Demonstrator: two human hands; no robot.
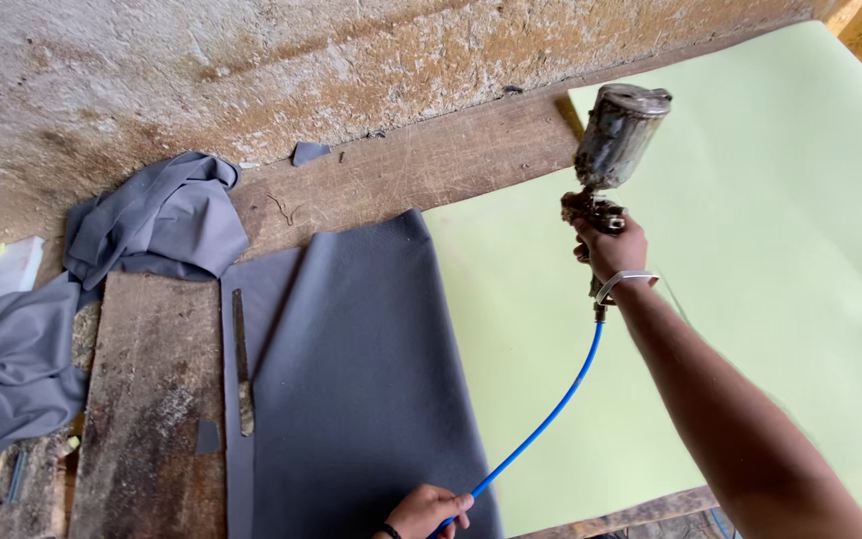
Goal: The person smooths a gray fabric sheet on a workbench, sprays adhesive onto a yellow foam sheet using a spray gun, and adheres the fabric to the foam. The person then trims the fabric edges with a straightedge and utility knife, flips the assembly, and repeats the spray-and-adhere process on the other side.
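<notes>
My right hand [611,248] grips a spray gun [613,150] with a stained metal cup on top, held over a pale green sheet [750,260]. A blue air hose [551,409] runs down from the gun's handle to my left hand [429,511], which pinches it at the bottom edge of the view. A silver bangle sits on my right wrist. A grey sheet of material [361,379] lies flat beside the green sheet, its right edge overlapped by it.
A worn wooden workbench [421,165] carries both sheets, against a rough plaster wall [251,70]. A loose wooden plank [152,399] lies at the left with a long metal file [242,364] beside it. Crumpled grey fabric [157,215] is piled at the far left.
</notes>
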